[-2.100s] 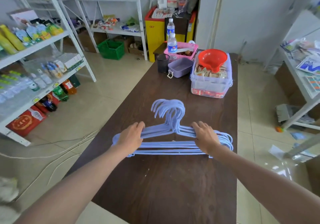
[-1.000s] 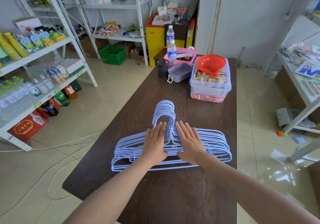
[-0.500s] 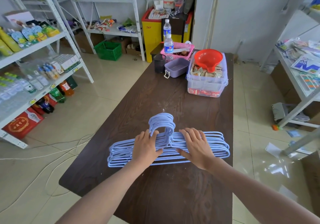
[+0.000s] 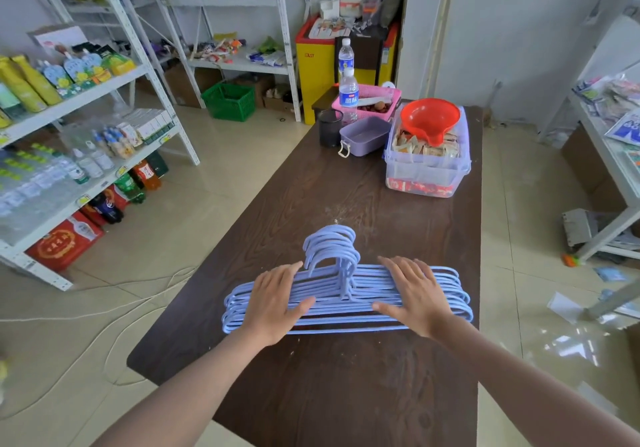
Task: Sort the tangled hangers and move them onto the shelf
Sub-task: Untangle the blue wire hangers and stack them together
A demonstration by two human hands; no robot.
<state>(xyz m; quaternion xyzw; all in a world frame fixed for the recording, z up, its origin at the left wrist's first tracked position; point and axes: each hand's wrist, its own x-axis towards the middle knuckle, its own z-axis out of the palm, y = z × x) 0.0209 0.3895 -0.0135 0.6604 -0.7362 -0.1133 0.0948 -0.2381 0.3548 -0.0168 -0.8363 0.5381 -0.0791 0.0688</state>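
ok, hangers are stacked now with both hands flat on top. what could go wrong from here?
1. The left hand and right hand only rest flat on the hangers; with no grip, a lift may let the stack fan out.
2. The hooks overlap in a tight cluster, so some may still be caught together and drag neighbours along.
3. The stack's right end reaches near the table edge; a push that way could tip hangers off.
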